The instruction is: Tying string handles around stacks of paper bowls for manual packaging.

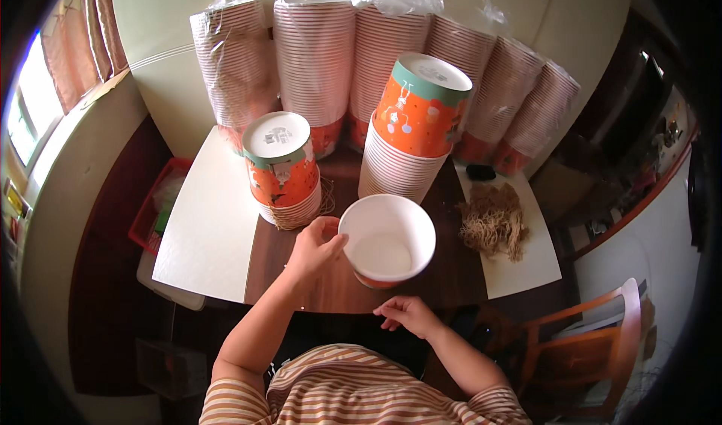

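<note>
A white-lined paper tub (387, 248) stands mouth up near the front of the table, a bit of orange showing at its base. At its left rim is my left hand (312, 250), thumb and fingers closed on the edge. My right hand (412, 317) hovers by the table's front edge, below the tub, fingers loosely bent and apart with nothing visible in them. Behind the left hand, a short stack of upside-down orange and green tubs (282, 173) has twine around its lower part. A taller stack of upside-down tubs (421, 113) rises behind the tub.
Several tall plastic-wrapped stacks of tubs (314, 64) line the table's back along the wall. Tan twine (496, 222) lies bundled at the right, near a small black object (480, 172). A red crate (143, 222) sits left of the table, and a wooden chair (579, 342) stands at right.
</note>
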Tool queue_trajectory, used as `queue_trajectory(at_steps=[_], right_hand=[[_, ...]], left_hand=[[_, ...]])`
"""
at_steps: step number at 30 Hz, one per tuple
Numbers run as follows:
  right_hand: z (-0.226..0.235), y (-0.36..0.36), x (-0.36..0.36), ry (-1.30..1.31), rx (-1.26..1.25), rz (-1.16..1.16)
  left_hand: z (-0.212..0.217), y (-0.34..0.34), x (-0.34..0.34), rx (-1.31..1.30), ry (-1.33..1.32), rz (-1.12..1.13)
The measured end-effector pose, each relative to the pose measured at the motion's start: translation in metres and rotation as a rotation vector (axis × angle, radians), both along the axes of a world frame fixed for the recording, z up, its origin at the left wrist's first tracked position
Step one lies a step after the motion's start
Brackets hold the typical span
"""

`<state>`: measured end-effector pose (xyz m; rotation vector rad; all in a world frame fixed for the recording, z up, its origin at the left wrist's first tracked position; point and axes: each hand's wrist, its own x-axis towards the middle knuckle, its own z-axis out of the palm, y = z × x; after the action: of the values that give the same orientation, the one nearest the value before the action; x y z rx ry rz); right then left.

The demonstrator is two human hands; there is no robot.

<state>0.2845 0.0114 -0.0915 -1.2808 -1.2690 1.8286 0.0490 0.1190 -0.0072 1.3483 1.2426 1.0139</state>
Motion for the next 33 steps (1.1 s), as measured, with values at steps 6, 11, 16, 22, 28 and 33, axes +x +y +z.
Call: queue_trajectory(at_steps=[6,11,16,22,28,33], right_hand=[[0.039,0.018,0.048,-0.353,0.042,-0.009],[0.056,0.070,0.128,-0.826,0.605,-0.430],[0.055,0.125,0.179,-1.114,0.690,-0.499],[0.057,0.172,0.158,-1.479,0.800,-0.211],[0.036,0.205,0.188,-1.845,0.610,0.070],[0.083,0.197,0.209,-1.375,0.765,-0.293]], left_hand=[[-0.005,0.000,-0.012,0.192,0.219,0.075],[0.020,-0.007,-0.015,0.134,0.214,0.051],[0.022,-0.007,-0.014,0.108,0.225,0.028],[0.022,-0.016,-0.022,0.110,0.238,0.076],[0.025,-0.026,-0.028,0.142,0.260,0.077],[0.027,-0.031,-0.033,0.140,0.238,0.076]])
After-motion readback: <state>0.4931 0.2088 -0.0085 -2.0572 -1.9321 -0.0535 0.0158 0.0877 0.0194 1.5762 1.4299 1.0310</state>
